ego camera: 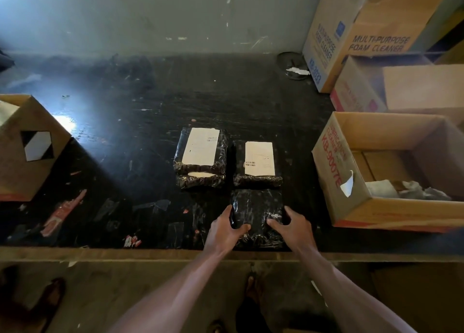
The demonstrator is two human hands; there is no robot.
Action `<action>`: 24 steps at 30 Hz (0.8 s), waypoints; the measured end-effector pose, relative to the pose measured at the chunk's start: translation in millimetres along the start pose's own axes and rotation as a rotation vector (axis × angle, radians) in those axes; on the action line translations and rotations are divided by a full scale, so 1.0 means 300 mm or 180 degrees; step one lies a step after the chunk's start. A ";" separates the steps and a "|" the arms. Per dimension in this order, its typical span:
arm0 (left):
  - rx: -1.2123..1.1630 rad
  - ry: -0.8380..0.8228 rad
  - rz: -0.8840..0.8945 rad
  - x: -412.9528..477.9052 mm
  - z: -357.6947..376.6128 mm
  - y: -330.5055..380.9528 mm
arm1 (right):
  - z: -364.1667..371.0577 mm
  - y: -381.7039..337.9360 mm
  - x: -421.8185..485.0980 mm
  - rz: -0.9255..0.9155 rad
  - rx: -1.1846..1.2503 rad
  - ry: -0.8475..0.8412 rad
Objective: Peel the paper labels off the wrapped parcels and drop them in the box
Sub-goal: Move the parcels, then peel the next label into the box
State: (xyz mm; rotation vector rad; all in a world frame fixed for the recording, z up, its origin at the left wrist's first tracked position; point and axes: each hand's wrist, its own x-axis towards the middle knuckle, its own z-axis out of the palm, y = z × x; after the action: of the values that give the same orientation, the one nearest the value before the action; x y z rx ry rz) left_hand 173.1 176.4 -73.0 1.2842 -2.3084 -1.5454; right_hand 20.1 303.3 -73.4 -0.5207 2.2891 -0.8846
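At the near edge of the dark, scuffed worktop (125, 122), the person holds a flat parcel wrapped in shiny black plastic (257, 212) between both hands. The left hand (224, 231) clasps its left edge, thumb over the top face and fingers curled around the side. The right hand (292, 228) rests on the right edge, fingers loosely spread and thumb lying across the wrap. No paper label shows on the upper face; whether one lies underneath cannot be told. To do this step well, the person would likely turn the parcel to find a label, then lift one corner with a fingernail and pull low and slow so the paper comes off in one sheet rather than tearing.

Just beyond it sits a second black-wrapped parcel (257, 162) bearing a white rectangular label with a barcode (259, 158). To its left, just beside it, another black parcel with a larger white label (200, 149) lies on top of a further one, whose pale label barely peeks out.

Toward the right edge stands an open brown cardboard box with red lettering (334, 162), crumpled pale scraps inside and one white scrap (347, 183) hanging over its rim. More cartons stand behind it at the far right corner.
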 end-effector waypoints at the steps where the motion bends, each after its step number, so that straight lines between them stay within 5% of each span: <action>1: 0.0000 -0.0015 -0.0025 0.015 0.001 0.000 | 0.002 0.005 0.016 0.0011 -0.0017 -0.0013; 12: 0.0617 0.0600 0.0068 0.248 -0.019 0.128 | -0.058 -0.059 0.265 -0.0171 -0.0165 0.0315; 24: 0.0660 0.0617 0.0173 0.614 0.005 0.280 | -0.102 -0.301 0.685 -0.0692 -0.0786 0.0385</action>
State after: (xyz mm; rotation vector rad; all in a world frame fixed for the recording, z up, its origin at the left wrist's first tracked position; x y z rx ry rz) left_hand 3.8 65.4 -73.7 1.3356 -2.4040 -1.1338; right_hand -138.1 141.2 -75.8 -0.8586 2.5029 -0.7545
